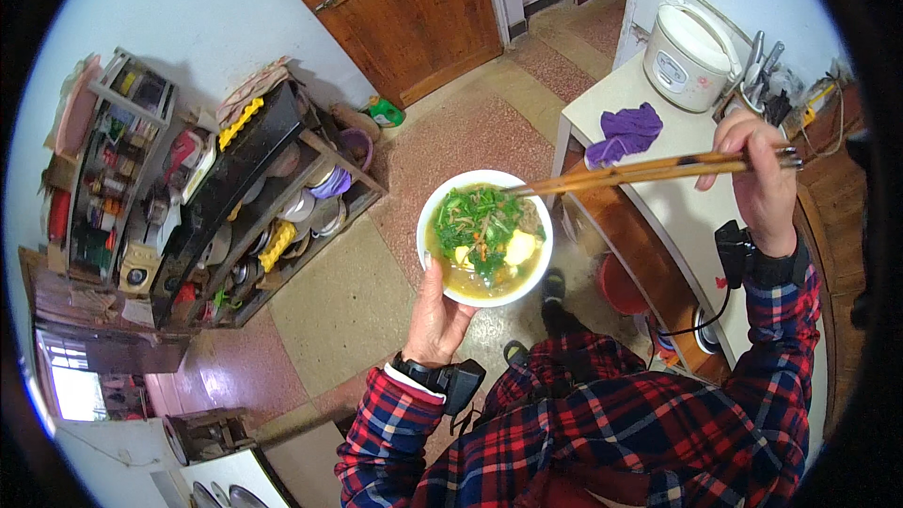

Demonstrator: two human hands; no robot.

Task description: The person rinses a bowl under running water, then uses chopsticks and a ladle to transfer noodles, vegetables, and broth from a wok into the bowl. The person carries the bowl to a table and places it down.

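A white bowl [421, 226] of soup is held up in front of me by my left hand [435, 317], thumb over the rim and the other fingers underneath. Chopped green leaves [465, 215] cover much of the broth, with pale yellow pieces [520, 247] that look like egg near the right side. My right hand [760, 169] grips a pair of wooden chopsticks [635, 171] near their upper ends. Their tips reach into the greens by the bowl's upper right rim; whether they pinch anything is too small to tell.
On my right a white counter [677, 197] carries a rice cooker [688, 60], a purple cloth [624, 132] and a holder of utensils [758, 77]. A red bucket [624, 282] stands beneath it. To the left is a crowded dark shelf [233, 162]. A wooden door [416, 14] lies ahead, a green bottle [385, 111] beside it.
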